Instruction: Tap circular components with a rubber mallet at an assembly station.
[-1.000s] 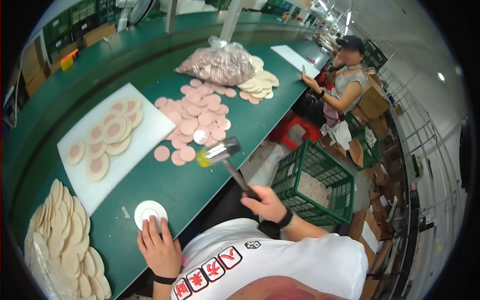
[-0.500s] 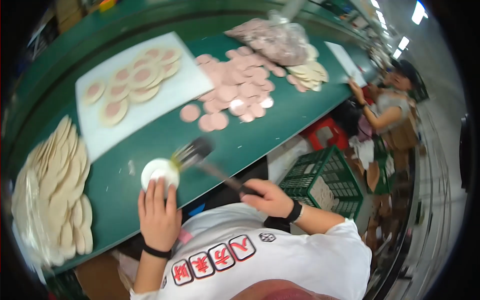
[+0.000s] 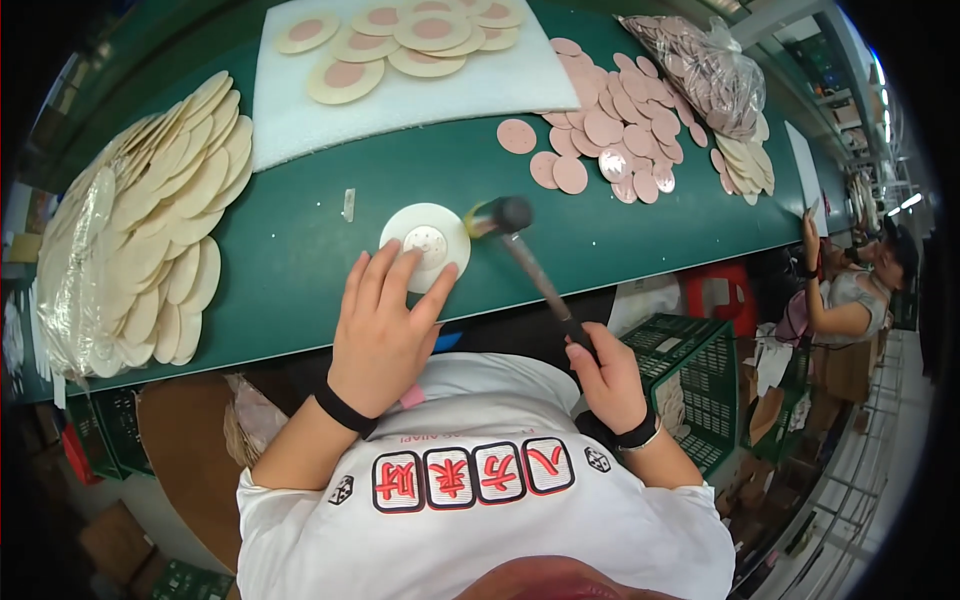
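Note:
A white disc with a raised, holed hub lies flat on the green worktable. My left hand rests on its near side, fingers spread, fingertips touching the disc by the hub. In my right hand is the dark handle of a mallet; its head, black at one end and yellowish at the other, is just right of the disc. Beyond it, pink round pads lie in a loose heap. Cream discs with pink centres are piled on a white foam sheet.
Cream discs spill from a clear bag at the left. A clear bag of pink pads stands at the far right, beside more cream discs. Below the table edge are a green crate and red stool. Another person works farther right.
My view has turned, so the table sits differently in the picture. The left fingers have spread and uncovered the disc's hub. The mallet stays in the right hand, its head still beside the disc.

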The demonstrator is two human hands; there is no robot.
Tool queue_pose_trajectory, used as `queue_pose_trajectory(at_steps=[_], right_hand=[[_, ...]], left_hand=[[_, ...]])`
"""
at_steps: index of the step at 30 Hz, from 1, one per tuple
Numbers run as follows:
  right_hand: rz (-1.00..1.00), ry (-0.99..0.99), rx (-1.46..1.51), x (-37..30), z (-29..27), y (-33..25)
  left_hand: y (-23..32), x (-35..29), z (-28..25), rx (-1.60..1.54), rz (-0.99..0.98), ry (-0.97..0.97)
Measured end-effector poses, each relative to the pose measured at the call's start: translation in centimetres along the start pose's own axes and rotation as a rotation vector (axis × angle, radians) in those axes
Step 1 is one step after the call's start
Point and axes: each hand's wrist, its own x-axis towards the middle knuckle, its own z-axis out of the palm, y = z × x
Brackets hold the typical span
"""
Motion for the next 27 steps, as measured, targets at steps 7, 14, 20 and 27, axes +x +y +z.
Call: queue_pose_trajectory(at_steps=[7, 14, 20, 27], right_hand=[[-0.121, -0.009, -0.25, 0.3, 0.2, -3.8], [-0.131, -0.036, -0.563, 0.7, 0.9, -4.1], [-0.118, 0.01, -0.487, 0.5, 1.1, -4.8], [-0.133, 0.113, -0.568, 1.0, 1.2, -4.5]], left_hand=[[-0.6, -0.9, 1.5, 0.04, 0.054, 0.013], [-0.5, -0.5, 1.5, 0.129, 0.076, 0.053], [-0.5, -0.5, 1.5, 0.133, 0.081, 0.048], [0.0, -0.3, 0.9, 0.069, 0.11, 0.008]])
